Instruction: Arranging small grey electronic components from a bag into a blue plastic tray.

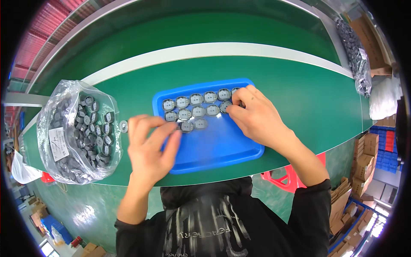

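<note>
A blue tray (201, 160) holds rows of small grey rounded plastic parts (196, 99) with paler faces. My right hand (259, 115) is over the tray's right side, thumb and fingers pinched on a dark grey plastic part (242, 104), mostly hidden by the fingers. My left hand (150, 147) hovers over the tray's left edge, thumb apart from the bent fingers. Its index fingertip is close to the first part of the third row and partly covers it. I see nothing held in that hand, though its fingers are slightly blurred.
Left of the tray stands an open clear plastic bag (79, 132) full of similar grey parts. One loose round part (123, 126) lies between bag and left hand. A white raised strip (227, 48) crosses the green table (308, 103). A red stool (287, 177) stands below the near edge.
</note>
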The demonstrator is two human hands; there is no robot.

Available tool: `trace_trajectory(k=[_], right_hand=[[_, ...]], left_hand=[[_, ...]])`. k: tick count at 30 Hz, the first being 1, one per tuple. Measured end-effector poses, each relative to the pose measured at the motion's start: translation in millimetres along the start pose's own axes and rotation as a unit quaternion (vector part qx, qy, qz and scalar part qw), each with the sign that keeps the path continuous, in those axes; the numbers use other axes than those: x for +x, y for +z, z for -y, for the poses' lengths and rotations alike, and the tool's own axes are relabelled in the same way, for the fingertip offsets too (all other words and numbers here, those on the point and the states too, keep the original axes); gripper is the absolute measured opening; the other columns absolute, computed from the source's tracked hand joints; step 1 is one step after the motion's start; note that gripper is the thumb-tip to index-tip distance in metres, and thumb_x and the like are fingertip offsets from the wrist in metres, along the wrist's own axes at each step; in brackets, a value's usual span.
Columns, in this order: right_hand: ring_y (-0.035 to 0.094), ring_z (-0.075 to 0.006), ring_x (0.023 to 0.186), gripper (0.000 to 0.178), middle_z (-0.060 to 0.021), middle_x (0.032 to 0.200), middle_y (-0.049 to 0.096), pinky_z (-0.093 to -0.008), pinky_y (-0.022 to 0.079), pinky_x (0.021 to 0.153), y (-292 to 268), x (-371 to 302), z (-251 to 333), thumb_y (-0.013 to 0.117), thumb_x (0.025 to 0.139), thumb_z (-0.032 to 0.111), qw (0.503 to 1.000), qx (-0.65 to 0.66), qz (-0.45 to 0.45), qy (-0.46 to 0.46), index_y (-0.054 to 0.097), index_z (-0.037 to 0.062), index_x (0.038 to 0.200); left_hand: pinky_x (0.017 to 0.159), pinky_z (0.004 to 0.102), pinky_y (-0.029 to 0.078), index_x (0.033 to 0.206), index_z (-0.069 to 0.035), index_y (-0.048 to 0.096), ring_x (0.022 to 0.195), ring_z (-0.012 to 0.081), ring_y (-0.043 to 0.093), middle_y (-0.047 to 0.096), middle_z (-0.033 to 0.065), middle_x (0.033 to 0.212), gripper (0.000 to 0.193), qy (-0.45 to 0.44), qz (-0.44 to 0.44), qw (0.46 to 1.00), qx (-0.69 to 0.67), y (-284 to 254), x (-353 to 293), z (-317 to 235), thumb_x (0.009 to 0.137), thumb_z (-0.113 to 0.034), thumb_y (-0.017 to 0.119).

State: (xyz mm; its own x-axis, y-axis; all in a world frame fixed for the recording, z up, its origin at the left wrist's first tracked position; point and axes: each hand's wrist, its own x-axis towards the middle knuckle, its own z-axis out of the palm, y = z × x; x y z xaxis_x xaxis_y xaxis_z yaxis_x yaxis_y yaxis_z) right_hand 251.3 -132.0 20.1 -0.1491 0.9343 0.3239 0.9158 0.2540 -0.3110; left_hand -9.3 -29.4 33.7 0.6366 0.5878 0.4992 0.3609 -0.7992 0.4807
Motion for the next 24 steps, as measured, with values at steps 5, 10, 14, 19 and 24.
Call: trace_trajectory(k=[5, 10, 14, 19, 24], right_hand=[[0.056, -0.0273, 0.086, 0.011, -0.0082, 0.091, 0.053, -0.0386, 0.049, 0.074, 2, 6, 5, 0.075, 0.078, 0.002, 1.0, 0.015, 0.016, -0.009, 0.064, 0.0026, 0.082], [0.056, -0.0275, 0.086, 0.013, -0.0086, 0.092, 0.053, -0.039, 0.049, 0.075, 0, 7, 7, 0.077, 0.077, 0.003, 0.999, 0.009, 0.031, 0.004, 0.066, 0.003, 0.085], [0.058, -0.0271, 0.09, 0.022, -0.0094, 0.098, 0.056, -0.038, 0.05, 0.077, -12, 5, 5, 0.081, 0.075, 0.003, 0.998, 0.046, 0.01, 0.045, 0.07, 0.0022, 0.094], [0.06, -0.0272, 0.093, 0.029, -0.0103, 0.104, 0.058, -0.0378, 0.052, 0.077, -27, -8, -2, 0.083, 0.073, 0.002, 0.994, 0.019, 0.027, 0.104, 0.07, 0.0007, 0.099], [0.06, -0.0279, 0.093, 0.03, -0.0103, 0.104, 0.058, -0.0389, 0.051, 0.077, -19, -13, -10, 0.084, 0.073, 0.002, 0.997, 0.008, 0.012, 0.07, 0.07, 0.0007, 0.099]], left_hand=[[0.081, 0.0375, 0.047, 0.09, -0.003, 0.073, 0.09, 0.027, 0.056, 0.064, 0.0078, 0.09, 0.012, -0.117, -0.081, 0.99, 0.015, -22, -47, 21, 0.079, -0.002, 0.077], [0.082, 0.0364, 0.046, 0.092, -0.001, 0.073, 0.091, 0.0254, 0.056, 0.065, 0.0072, 0.092, 0.007, -0.187, -0.114, 0.976, 0.001, -10, -74, 30, 0.085, -0.003, 0.073], [0.083, 0.0367, 0.046, 0.095, -0.002, 0.073, 0.093, 0.0258, 0.056, 0.067, 0.0077, 0.096, 0.009, -0.207, -0.146, 0.967, -0.018, -9, -74, 32, 0.085, -0.004, 0.073], [0.086, 0.0335, 0.048, 0.1, 0.003, 0.072, 0.103, 0.0247, 0.058, 0.067, 0.0117, 0.107, 0.011, -0.186, -0.11, 0.976, -0.012, -9, -72, 33, 0.093, -0.005, 0.068], [0.087, 0.0373, 0.047, 0.097, -0.001, 0.073, 0.099, 0.0277, 0.058, 0.069, 0.0106, 0.105, 0.012, -0.203, -0.125, 0.971, -0.021, -5, -71, 33, 0.086, -0.005, 0.072]])
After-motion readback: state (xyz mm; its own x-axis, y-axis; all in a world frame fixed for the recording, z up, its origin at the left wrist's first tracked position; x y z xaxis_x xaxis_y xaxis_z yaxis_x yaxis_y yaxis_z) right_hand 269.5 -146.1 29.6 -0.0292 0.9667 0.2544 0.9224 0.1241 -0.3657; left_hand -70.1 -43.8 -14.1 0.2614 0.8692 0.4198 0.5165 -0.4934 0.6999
